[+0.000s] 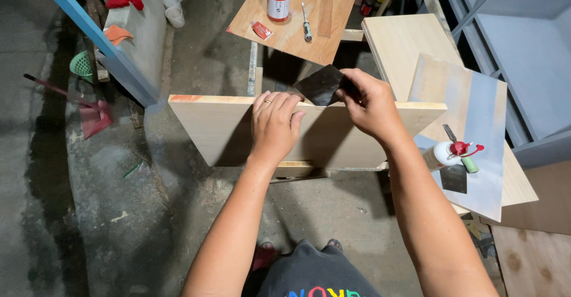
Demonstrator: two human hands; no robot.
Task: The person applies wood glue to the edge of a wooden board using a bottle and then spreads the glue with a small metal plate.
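A pale wooden panel (214,124) stands on edge in front of me. My left hand (272,124) lies over its top edge with the fingers curled down, steadying it. My right hand (370,103) grips a dark sheet of sandpaper (321,84) held against the panel's top edge, between the two hands.
A plywood board (291,32) beyond holds a red-and-white can (278,0), a small tool (306,26), a wood strip and a red tube. Stacked boards at right carry a white glue bottle (447,153) and a dark sandpaper piece (454,179). Grey shelving at far right; concrete floor at left.
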